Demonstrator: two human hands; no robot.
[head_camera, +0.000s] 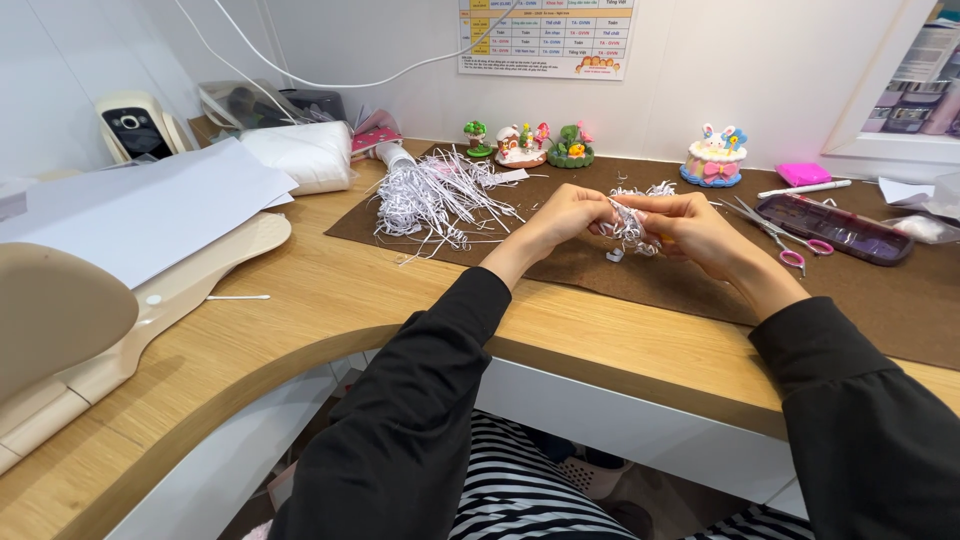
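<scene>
- Close in, both hands meet above the brown felt mat (620, 280), raised off the desk so the work sits square under the person's gaze.
- Left hand (562, 220) pinches one side of a small curled bundle of white paper strips (629, 232); right hand (690, 228) closes on the other side, fingertips together. The bundle hangs between them, clear of the mat, loose ends dangling.
- Black sleeves, forearms unsupported; the grip looks fine and light, suited to thin paper.
- A large heap of shredded white strips (435, 195) lies left of the hands on the mat, within easy reach, probably the stock.
- A few small curls (645, 189) lie just beyond the hands.
- Pink-handled scissors (785, 240) rest to the right, beside a dark oblong tray (835, 228); a white pen (805, 187) and a pink pad (802, 173) lie behind them.
- Small bright figurines (525, 145) and a cake-shaped ornament (715, 158) line the back edge by the wall, out of the working space.
- On the wall above, a rectangular printed chart (545, 35), white with orange and yellow cells; only its lower part shows.
- Far left: loose white sheets (140, 210) over a beige board, a white cloth bundle (300, 152), a cotton swab (238, 297) on the wooden desk (330, 290).
</scene>
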